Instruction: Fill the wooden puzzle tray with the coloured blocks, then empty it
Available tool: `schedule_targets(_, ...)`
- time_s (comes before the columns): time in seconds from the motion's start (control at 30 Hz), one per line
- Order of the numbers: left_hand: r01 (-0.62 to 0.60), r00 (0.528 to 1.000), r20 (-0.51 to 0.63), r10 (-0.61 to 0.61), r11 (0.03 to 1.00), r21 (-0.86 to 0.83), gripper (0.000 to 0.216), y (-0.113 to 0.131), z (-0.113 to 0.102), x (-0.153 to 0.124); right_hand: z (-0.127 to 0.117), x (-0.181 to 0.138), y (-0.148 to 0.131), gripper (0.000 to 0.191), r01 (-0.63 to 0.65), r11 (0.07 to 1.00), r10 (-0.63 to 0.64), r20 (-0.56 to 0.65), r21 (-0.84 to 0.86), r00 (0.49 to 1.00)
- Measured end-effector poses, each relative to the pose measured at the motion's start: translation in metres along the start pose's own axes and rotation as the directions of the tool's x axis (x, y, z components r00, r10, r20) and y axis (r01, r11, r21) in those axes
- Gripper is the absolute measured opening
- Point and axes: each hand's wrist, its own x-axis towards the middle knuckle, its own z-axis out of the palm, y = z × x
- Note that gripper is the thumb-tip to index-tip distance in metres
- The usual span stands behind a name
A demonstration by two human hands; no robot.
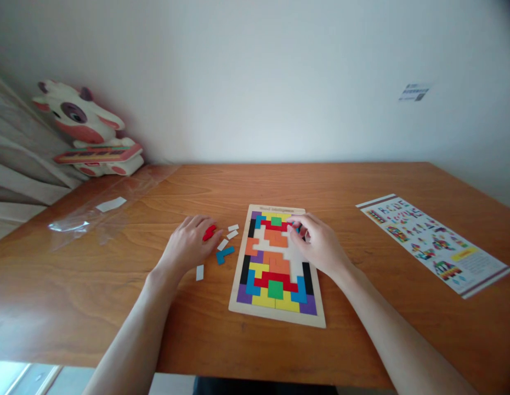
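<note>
A wooden puzzle board [277,319] lies on the table, partly filled with coloured block pieces. Over its upper right part is my right hand [316,241], fingers pinched around a blue puzzle piece [295,226] that they mostly cover. To the left of the board rests my left hand [190,242], its curled fingers and thumb around a red puzzle piece [209,232]. Beside that hand lie a loose blue puzzle piece [224,255] and several small white rectangles [222,245]. Orange pieces [276,237] sit mid-board, with pale wood showing around them.
A printed sheet of coloured block figures [436,244] lies at the right. At the back left stand a toy cow with a keyboard [98,153] and a clear plastic bag [82,222]. A curtain [16,175] hangs left; the wall bears a label [415,92].
</note>
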Motion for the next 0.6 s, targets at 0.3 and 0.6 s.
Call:
schedule_targets(0.3,0.038,0.990,0.136,-0.034,0.999,-0.027,0.034,-0.001,-0.006,-0.003,0.002,0.000,0.006,0.021,-0.051,0.999,0.052,-0.096,0.018,0.994)
schedule_targets(0.6,-0.051,0.991,0.117,0.062,0.994,-0.101,0.034,-0.027,-0.015,-0.013,0.002,0.001,0.017,0.022,-0.067,0.996,0.074,-0.134,0.051,0.988)
